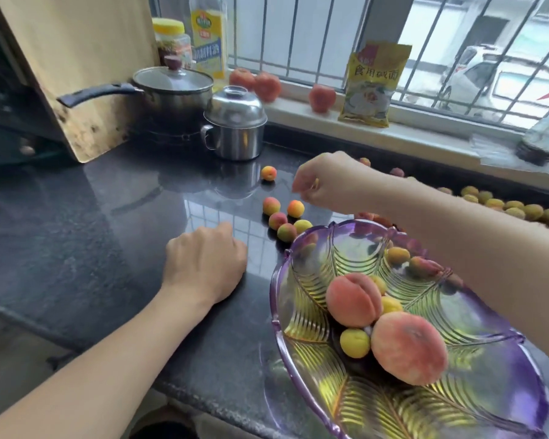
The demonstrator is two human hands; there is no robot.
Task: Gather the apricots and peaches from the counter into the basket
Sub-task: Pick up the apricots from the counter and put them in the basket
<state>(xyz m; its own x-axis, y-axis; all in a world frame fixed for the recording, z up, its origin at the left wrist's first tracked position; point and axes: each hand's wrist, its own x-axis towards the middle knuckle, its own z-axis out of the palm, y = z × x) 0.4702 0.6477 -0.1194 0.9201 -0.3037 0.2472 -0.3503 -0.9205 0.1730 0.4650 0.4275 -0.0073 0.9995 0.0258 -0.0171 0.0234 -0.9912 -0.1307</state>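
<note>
A purple glass basket stands on the dark counter at the right and holds two peaches and a few small apricots. Just beyond its rim lies a cluster of several apricots, with a single apricot farther back. My right hand hovers above that cluster with its fingers curled down round a small yellow apricot that is mostly hidden. My left hand rests on the counter left of the basket, fingers tucked under and holding nothing.
A row of several greenish apricots lies along the back right. Three peaches sit on the window sill beside a yellow packet. A lidded pot, a steel container and a wooden board stand at the back left.
</note>
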